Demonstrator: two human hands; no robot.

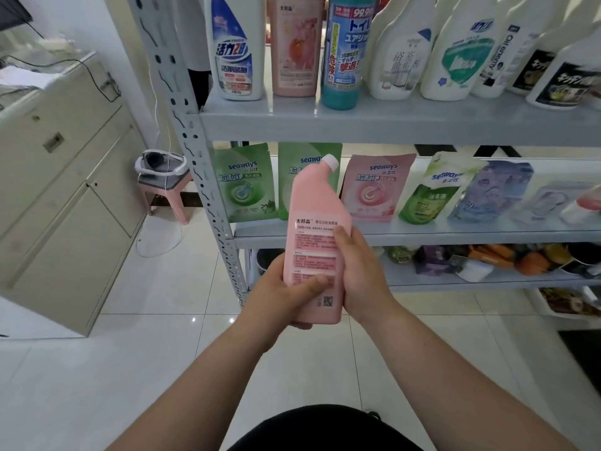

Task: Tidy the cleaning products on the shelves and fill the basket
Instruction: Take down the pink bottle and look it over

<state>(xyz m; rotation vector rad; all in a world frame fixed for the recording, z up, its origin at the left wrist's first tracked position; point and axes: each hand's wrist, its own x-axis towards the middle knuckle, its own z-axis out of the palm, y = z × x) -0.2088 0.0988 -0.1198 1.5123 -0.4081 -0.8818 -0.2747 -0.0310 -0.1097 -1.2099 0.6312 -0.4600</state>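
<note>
A pink bottle (313, 219) with a white angled cap is held upright in front of the shelves, its back label facing me. My left hand (286, 292) grips its lower left side, thumb across the label. My right hand (361, 275) clasps its right side. Behind it the middle shelf (422, 234) carries green and pink refill pouches (244, 183). The upper shelf (390, 125) holds a second pink bottle (294, 47), a white and blue bottle (235, 50), a teal bottle (344, 53) and several white spray bottles (400, 56). No basket is in view.
A grey metal shelf post (195, 151) runs down the left of the rack. A beige cabinet (65, 196) stands at the left. A pink stool (166, 183) carrying a headset sits by the wall. A lower shelf holds mixed packets (487, 258). White floor tiles lie underfoot.
</note>
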